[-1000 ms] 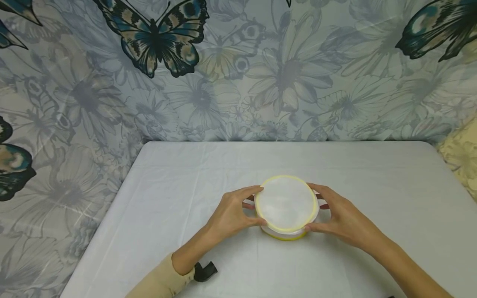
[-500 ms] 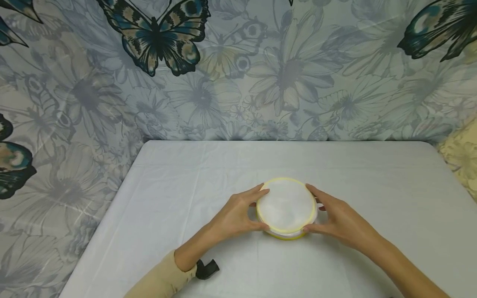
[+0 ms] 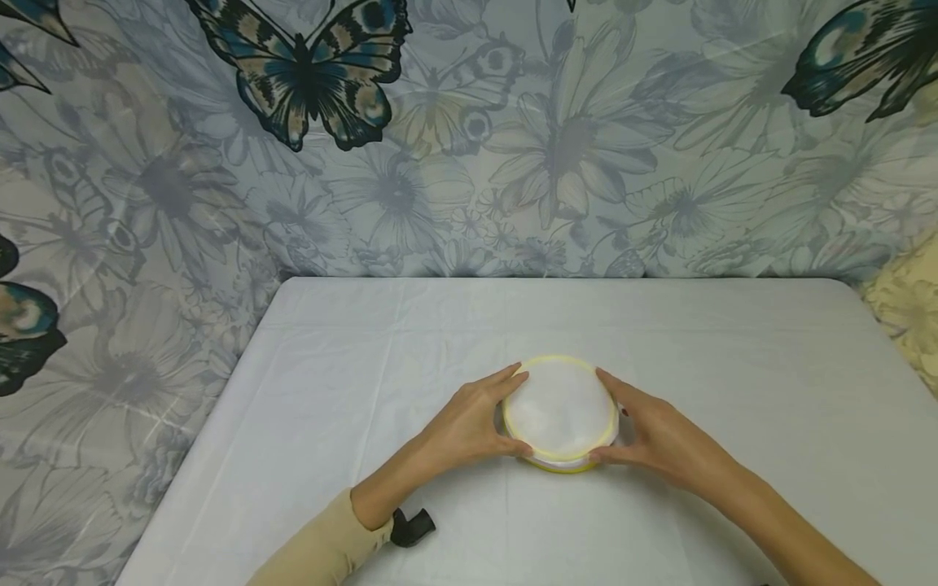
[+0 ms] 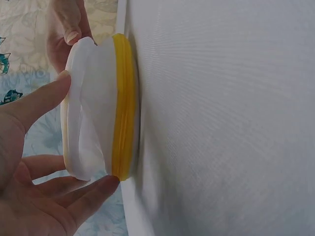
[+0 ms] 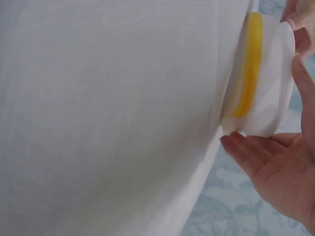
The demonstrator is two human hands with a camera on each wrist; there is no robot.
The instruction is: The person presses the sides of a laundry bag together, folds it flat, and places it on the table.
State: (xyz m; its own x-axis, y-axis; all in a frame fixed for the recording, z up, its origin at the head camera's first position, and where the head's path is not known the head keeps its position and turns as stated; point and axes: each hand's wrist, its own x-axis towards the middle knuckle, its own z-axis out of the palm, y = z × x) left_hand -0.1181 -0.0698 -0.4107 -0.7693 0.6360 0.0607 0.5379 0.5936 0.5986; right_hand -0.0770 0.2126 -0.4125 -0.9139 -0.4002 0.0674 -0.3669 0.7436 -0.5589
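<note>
A round white fabric pouch with pale yellow trim around its top stands on the white-covered table. A deep yellow band runs around its lower part, close to the cloth. Its soft side wall looks creased in the left wrist view. My left hand holds the left side, thumb at the near edge and fingers along the far-left rim. Opposite it, my right hand grips the right side, thumb in front and fingers reaching behind. In the right wrist view, fingertips touch the pouch low down near the table.
White cloth covers the table. A grey floral curtain with butterflies hangs behind and to the left. Yellowish patterned fabric shows at the right edge. A black piece sits at my left wrist, beside the beige sleeve.
The pouch's top has sunk slightly toward the table, so less of its near side shows. Both hands have shifted inward with it, the right one moving a little left.
</note>
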